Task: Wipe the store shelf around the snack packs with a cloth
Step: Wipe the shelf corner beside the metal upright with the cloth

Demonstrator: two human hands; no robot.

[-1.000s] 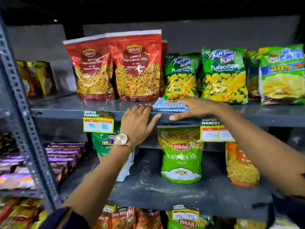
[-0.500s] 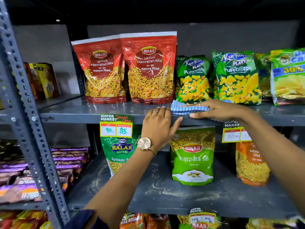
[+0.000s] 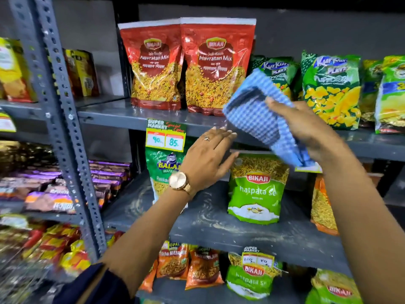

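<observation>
My right hand [image 3: 306, 130] grips a blue checked cloth [image 3: 258, 115], lifted off the grey metal shelf [image 3: 114, 116] and hanging in front of a green Kurkure pack [image 3: 278, 73]. My left hand [image 3: 208, 159], with a ring and a gold watch, hovers open just below the shelf's front edge, fingers spread and holding nothing. Two red Navratan Mix packs [image 3: 184, 64] stand upright on the shelf to the left of the cloth. A second green Kurkure pack [image 3: 331, 88] stands to the right.
A perforated grey upright post [image 3: 59, 119] stands at left. A yellow price tag [image 3: 165, 137] hangs from the shelf edge. On the dusty lower shelf [image 3: 208, 220] stand a green Bikaji pack [image 3: 257, 189] and a Balaji pack [image 3: 164, 172]. More packs fill the bottom shelf.
My right hand has picked the cloth up off the shelf, and it now hangs unfolded in the air. My left hand has slid off the shelf edge and dropped slightly.
</observation>
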